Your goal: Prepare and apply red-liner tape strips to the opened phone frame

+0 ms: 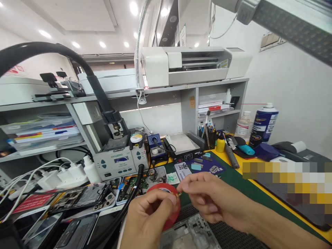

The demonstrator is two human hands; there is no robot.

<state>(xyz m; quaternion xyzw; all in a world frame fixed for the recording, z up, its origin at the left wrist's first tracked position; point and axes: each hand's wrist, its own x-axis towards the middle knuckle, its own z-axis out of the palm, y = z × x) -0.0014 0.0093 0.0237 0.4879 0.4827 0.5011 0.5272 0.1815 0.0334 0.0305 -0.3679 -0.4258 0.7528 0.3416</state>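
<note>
My left hand (pixel 147 218) holds a red roll of tape (pixel 169 207) low in the middle of the view. My right hand (pixel 210 197) pinches a small amber piece (pixel 178 195) at the roll's upper edge, thumb and forefinger closed on it. Both hands hover above an opened grey phone frame (pixel 189 235) lying on a dark perforated mat (pixel 228 235). Whether the amber piece is tape or a part, I cannot tell.
Several opened phones (pixel 83 197) lie at the left among white chargers and cables (pixel 52 176). Behind stand a soldering station (pixel 116 162), a hot plate (pixel 183 145), a yellow bottle (pixel 220 142) and a blue spray can (pixel 264 124). A black hose (pixel 129 204) crosses beside my left hand.
</note>
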